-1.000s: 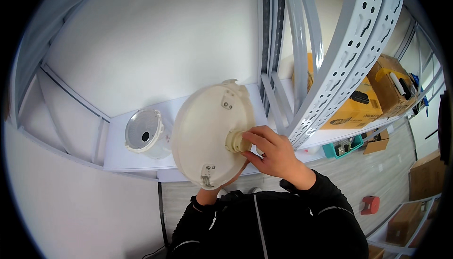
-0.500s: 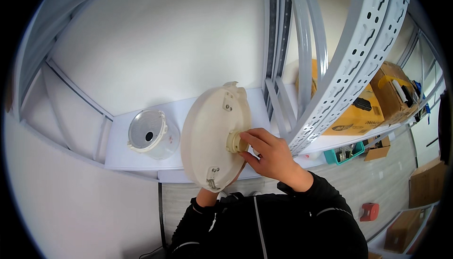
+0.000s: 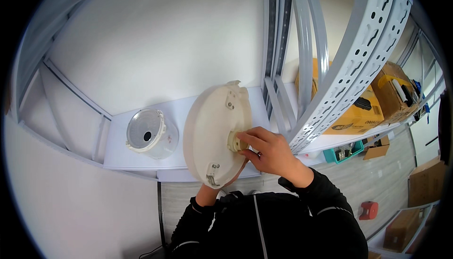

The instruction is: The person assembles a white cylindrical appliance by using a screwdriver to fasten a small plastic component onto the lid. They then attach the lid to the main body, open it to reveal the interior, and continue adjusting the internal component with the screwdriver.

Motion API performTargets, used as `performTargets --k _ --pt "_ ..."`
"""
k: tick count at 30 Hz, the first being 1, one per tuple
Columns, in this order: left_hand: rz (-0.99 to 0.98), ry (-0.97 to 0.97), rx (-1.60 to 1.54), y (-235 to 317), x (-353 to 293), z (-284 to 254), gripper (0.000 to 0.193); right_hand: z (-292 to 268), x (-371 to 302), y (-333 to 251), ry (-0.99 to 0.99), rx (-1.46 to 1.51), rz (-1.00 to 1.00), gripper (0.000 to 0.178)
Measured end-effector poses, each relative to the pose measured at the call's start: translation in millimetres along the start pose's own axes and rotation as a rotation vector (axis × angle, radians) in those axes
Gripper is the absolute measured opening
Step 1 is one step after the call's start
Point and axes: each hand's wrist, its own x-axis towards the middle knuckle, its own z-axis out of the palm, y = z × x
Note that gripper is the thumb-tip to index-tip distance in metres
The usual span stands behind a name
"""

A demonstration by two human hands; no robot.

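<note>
Cream disc (image 3: 207,127) tilted over a white shelf (image 3: 116,150), its knob (image 3: 233,142) pinched by the right hand (image 3: 270,151).
Left hand (image 3: 236,177) mostly hidden behind, finger state untellable; clear tub (image 3: 167,142) left, grey floor (image 3: 373,179) below, lower-right box (image 3: 400,234) partly cut off.

On the left, a white shelf (image 3: 117,157) bears a clear tub (image 3: 169,142); the right shelf (image 3: 325,140), a yellow box (image 3: 351,121) and brown carton (image 3: 384,89) — and the grey floor (image 3: 339,183), a red stool (image 3: 368,210).

White wall (image 3: 165,37), grey metal shelving (image 3: 349,65), grey floor (image 3: 382,174)
</note>
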Motion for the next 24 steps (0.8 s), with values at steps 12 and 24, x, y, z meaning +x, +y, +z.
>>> performTargets --k 12,24 --pt "0.001 0.024 -0.058 15 10 -7 0.061 1 8 4 0.028 -0.002 -0.027 0.046" --pt "-0.051 -0.041 -0.17 -4 8 -8 0.066 5 15 11 -0.039 0.037 0.043 0.048"
